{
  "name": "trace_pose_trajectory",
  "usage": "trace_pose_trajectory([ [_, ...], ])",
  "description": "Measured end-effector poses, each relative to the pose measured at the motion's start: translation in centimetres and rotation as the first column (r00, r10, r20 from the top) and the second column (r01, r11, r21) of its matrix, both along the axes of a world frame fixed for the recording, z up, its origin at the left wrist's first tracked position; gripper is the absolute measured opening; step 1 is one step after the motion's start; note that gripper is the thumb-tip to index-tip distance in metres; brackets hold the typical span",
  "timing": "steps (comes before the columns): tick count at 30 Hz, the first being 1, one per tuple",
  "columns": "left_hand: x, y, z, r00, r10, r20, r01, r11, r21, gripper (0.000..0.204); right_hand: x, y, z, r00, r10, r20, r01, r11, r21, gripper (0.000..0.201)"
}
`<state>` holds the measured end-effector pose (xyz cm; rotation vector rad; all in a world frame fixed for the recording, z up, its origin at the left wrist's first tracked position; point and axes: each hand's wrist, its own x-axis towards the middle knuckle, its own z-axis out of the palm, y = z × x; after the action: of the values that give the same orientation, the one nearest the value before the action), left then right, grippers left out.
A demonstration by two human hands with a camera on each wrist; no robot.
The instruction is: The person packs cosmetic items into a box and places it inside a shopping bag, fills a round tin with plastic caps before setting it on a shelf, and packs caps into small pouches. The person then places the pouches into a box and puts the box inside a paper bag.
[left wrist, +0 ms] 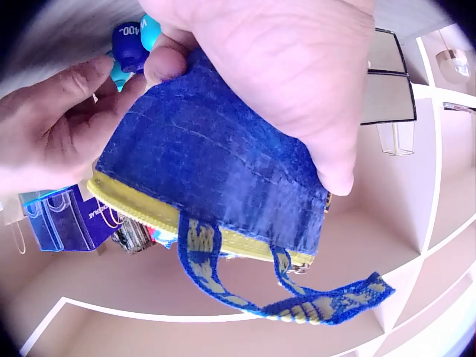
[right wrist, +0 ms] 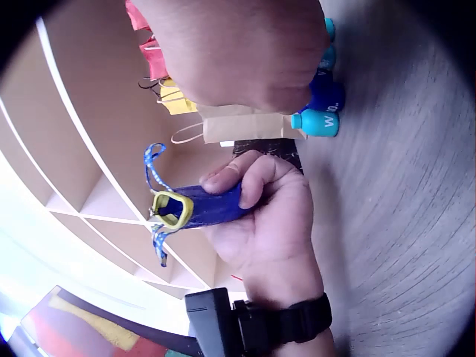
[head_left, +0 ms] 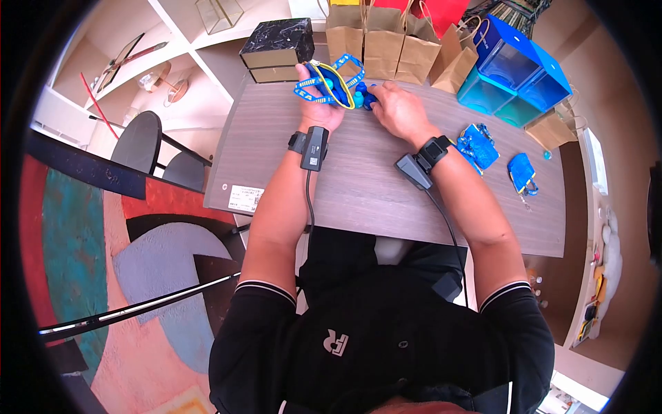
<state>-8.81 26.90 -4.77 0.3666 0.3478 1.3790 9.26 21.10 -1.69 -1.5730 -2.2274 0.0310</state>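
My left hand (head_left: pixel 322 114) grips a small blue pouch (left wrist: pixel 216 152) with a yellow zip edge and patterned blue strap handles. Its mouth stands open in the right wrist view, and the thumb lies along its side in the left wrist view. Beside it, small bottles stand on the table: a teal bottle (right wrist: pixel 320 123) and a dark blue bottle (left wrist: pixel 130 46) with white lettering. My right hand (head_left: pixel 400 109) reaches in among these bottles with bent fingers. Its fingertips are right by a dark blue one; I cannot tell whether they pinch it.
Brown paper bags (head_left: pixel 383 45) line the table's back edge, with a black marbled box (head_left: pixel 279 48) to their left. Blue and teal clear-fronted boxes (head_left: pixel 510 72) stand at the back right. More blue pouches (head_left: pixel 477 147) lie on the right. A label (head_left: pixel 245 198) is at the front left.
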Motion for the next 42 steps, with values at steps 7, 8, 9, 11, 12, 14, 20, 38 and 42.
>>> trace_pose_trajectory([
  [7, 0.0, 0.3, -0.2, 0.999, -0.045, -0.024, 0.045, 0.999, 0.007, 0.065, 0.2, 0.9, -1.2, 0.999, 0.005, 0.04, -0.007, 0.999, 0.037, 0.023],
  [8, 0.1, 0.2, 0.0, 0.999, -0.045, -0.009, 0.045, 0.999, -0.011, 0.064, 0.2, 0.8, -1.0, 0.999, 0.019, 0.028, -0.021, 0.998, 0.06, 0.021],
  [9, 0.1, 0.0, 0.1, 0.999, -0.044, -0.008, 0.044, 0.999, -0.01, 0.064, 0.3, 0.5, -0.7, 0.999, 0.02, 0.028, -0.022, 0.998, 0.061, 0.021],
  [11, 0.2, -0.4, 0.4, 0.997, -0.052, -0.059, 0.054, 0.998, 0.033, 0.061, 0.4, -0.7, 0.1, 0.994, 0.015, -0.113, 0.005, 0.985, 0.175, 0.017],
  [12, 0.1, -0.2, 0.1, 0.997, -0.049, -0.057, 0.051, 0.998, 0.032, 0.061, 0.2, -1.4, 1.2, 0.994, 0.018, -0.111, 0.001, 0.985, 0.174, 0.017],
  [14, 0.0, 0.2, -0.6, 0.998, -0.059, -0.023, 0.061, 0.995, 0.081, 0.056, 0.1, -3.0, 3.5, 0.899, 0.056, -0.434, 0.087, 0.949, 0.303, 0.017],
  [20, 1.1, -0.7, 0.2, 0.994, -0.08, -0.072, 0.086, 0.992, 0.092, 0.06, -1.3, -4.4, 7.5, 0.872, 0.345, -0.347, -0.087, 0.806, 0.585, 0.021],
  [38, 1.2, -0.7, -0.7, 0.975, -0.16, -0.154, 0.198, 0.939, 0.282, 0.072, -3.6, -0.9, 6.2, 0.969, 0.238, -0.065, -0.155, 0.791, 0.592, 0.018],
  [42, -0.1, 1.0, -0.8, 0.984, -0.147, 0.1, 0.141, 0.988, 0.068, 0.062, -1.8, 0.1, 5.5, 0.888, 0.25, -0.386, 0.021, 0.816, 0.577, 0.02],
])
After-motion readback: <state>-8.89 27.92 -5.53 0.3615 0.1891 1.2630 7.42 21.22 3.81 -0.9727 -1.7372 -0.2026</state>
